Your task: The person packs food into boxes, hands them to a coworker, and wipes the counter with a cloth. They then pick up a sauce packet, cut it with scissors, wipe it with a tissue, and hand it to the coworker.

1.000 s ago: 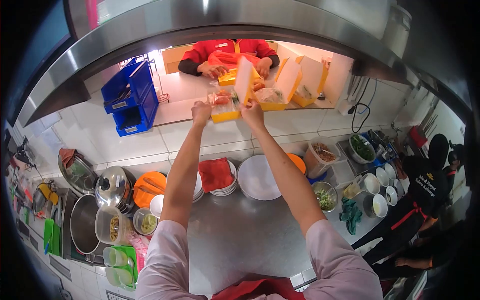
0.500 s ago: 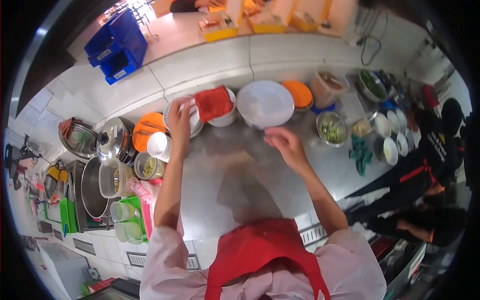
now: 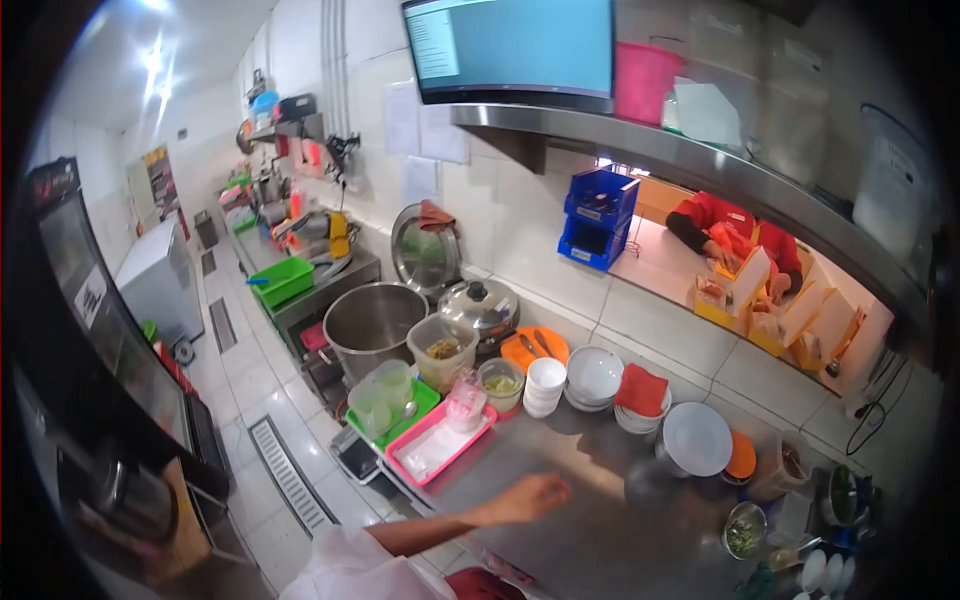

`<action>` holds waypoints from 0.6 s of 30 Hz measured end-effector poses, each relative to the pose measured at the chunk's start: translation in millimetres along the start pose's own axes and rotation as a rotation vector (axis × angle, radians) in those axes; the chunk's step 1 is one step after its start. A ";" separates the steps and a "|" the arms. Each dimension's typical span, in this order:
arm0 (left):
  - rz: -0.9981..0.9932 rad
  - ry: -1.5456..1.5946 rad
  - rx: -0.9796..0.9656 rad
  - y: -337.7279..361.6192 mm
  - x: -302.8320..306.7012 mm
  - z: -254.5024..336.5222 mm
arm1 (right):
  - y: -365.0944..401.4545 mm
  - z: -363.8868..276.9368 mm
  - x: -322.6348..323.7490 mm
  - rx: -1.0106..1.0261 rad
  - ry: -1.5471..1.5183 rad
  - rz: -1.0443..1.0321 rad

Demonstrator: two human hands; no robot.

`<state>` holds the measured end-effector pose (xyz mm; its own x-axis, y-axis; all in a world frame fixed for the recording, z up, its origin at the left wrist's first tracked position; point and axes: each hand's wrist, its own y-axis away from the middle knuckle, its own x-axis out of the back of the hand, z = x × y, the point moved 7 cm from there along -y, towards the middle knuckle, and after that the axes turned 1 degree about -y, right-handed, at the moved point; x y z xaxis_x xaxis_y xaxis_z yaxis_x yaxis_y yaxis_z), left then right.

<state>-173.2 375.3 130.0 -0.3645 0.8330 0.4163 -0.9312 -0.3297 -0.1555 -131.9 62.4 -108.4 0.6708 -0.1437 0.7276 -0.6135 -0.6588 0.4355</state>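
Note:
My left hand (image 3: pixel 530 498) hovers over the steel counter (image 3: pixel 590 535), its fingers curled in and nothing visible in them. Behind it stand a stack of small white bowls (image 3: pixel 543 385) and a stack of larger white bowls (image 3: pixel 595 376). A folded red cloth (image 3: pixel 642 390) lies on another bowl stack, beside a big white plate (image 3: pixel 697 439). Left of the hand, a pink tray (image 3: pixel 440 447) holds a pink-and-white plastic bag (image 3: pixel 466 402). My right hand is outside the view.
A large steel pot (image 3: pixel 375 325), a lidded pot (image 3: pixel 480 308), food containers (image 3: pixel 443 350) and a green tray (image 3: pixel 395 410) crowd the counter's left end. Blue bins (image 3: pixel 598 215) stand at the pass-through, where a person in red (image 3: pixel 735 230) handles yellow boxes. A screen (image 3: pixel 510 50) hangs above.
The view has swung left and up, showing the screen, the aisle and the person in red. My left hand has moved back from the bowls and its fingers are curled. My right hand has left the view.

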 end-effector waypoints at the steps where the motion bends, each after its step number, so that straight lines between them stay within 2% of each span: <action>1: 0.041 0.037 0.047 7.5 17.6 19.7 | -7.0 -10.9 9.0 0.077 0.084 -0.023; 3: 0.121 0.065 0.067 29.1 41.4 32.6 | -28.2 -61.6 56.3 0.332 0.187 0.100; 4: 0.155 0.067 0.053 42.9 51.1 32.5 | -15.0 -138.4 113.6 0.474 0.173 0.248; 5: 0.184 0.072 0.045 60.6 59.9 30.4 | -1.4 -217.0 179.3 0.598 0.015 0.356; 6: 0.142 0.025 0.042 83.1 59.7 27.7 | -3.5 -267.2 217.4 0.627 0.020 0.481; 7: 0.101 -0.024 0.034 105.4 59.4 24.5 | 15.5 -341.0 264.3 0.903 0.032 0.572; 8: 0.058 -0.075 0.022 126.7 59.3 17.0 | 10.5 -391.5 294.8 1.023 0.069 0.606; 9: -0.024 -0.077 -0.012 149.8 48.3 -9.8 | 24.4 -446.0 320.0 1.174 0.186 0.835; 10: -0.107 -0.081 -0.044 177.4 33.9 -43.7 | 24.5 -493.9 339.9 1.257 0.211 0.930; 11: -0.237 -0.082 0.007 208.6 25.3 -73.8 | 26.2 -543.1 356.7 1.414 0.307 1.070; 12: -0.367 -0.090 0.058 241.0 17.2 -103.6 | 22.8 -593.8 374.5 1.447 0.281 1.053; 14: -0.553 -0.132 -0.227 331.1 -34.6 -292.4 | 17.7 -679.1 395.9 1.514 0.323 1.242; 15: -0.479 -0.098 0.168 325.9 12.7 -283.1 | 12.6 -717.8 402.8 1.505 0.348 1.346; 16: -0.366 -0.058 0.465 318.7 60.2 -275.0 | 6.0 -753.8 407.5 1.491 0.374 1.448; 18: -0.232 -0.018 0.649 318.9 124.0 -287.9 | -11.8 -819.5 419.9 1.347 0.470 1.595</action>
<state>-517.7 501.3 -125.8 -0.1513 0.9085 0.3895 -0.7899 -0.3480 0.5049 -184.5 615.0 626.4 -0.2442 -0.9605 0.1335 0.3323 -0.2122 -0.9190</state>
